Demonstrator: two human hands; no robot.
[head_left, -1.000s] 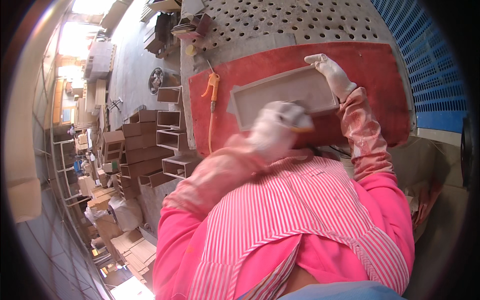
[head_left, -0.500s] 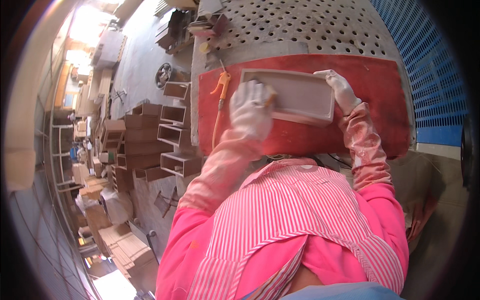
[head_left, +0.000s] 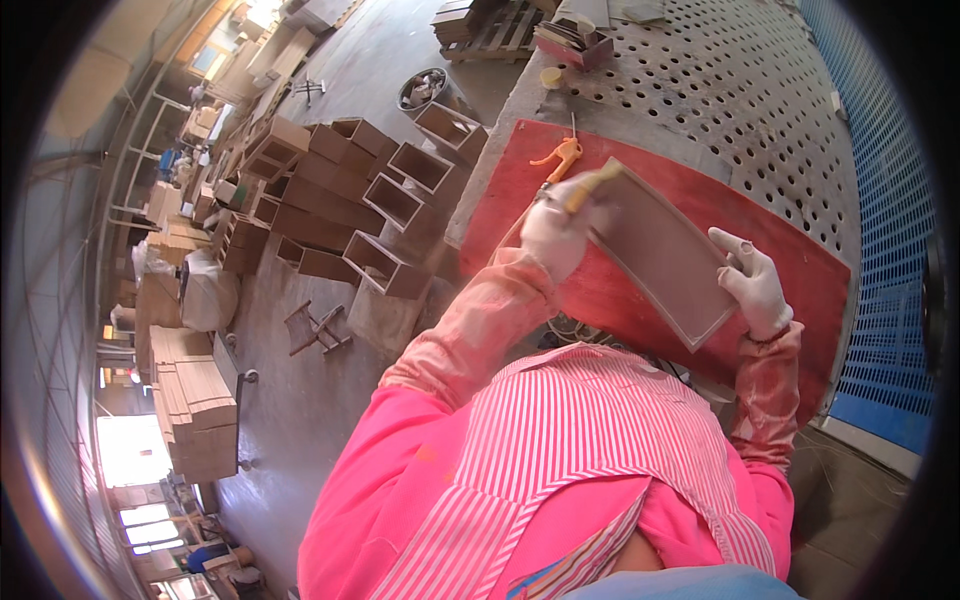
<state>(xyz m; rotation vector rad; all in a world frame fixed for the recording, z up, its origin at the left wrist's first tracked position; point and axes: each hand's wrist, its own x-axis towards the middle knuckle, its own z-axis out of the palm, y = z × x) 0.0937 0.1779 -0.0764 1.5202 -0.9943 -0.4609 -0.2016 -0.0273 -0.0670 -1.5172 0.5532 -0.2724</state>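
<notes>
Gripping yellow block (head_left: 594, 187): left hand (head_left: 556, 232), blurred, over upper-left end of shallow tray (head_left: 662, 262). Orange air gun (head_left: 567, 150): just beyond left hand. Shallow tray: between hands, above red mat (head_left: 803, 262) on perforated tabletop (head_left: 690, 125); long axis slants upper left to lower right. Left hand nearer, overlapping; right hand (head_left: 752, 285) at right edge, thumb and fingers parted, firm contact cannot be told. Count: hands, two; block, tray, air gun, mat, one each.
</notes>
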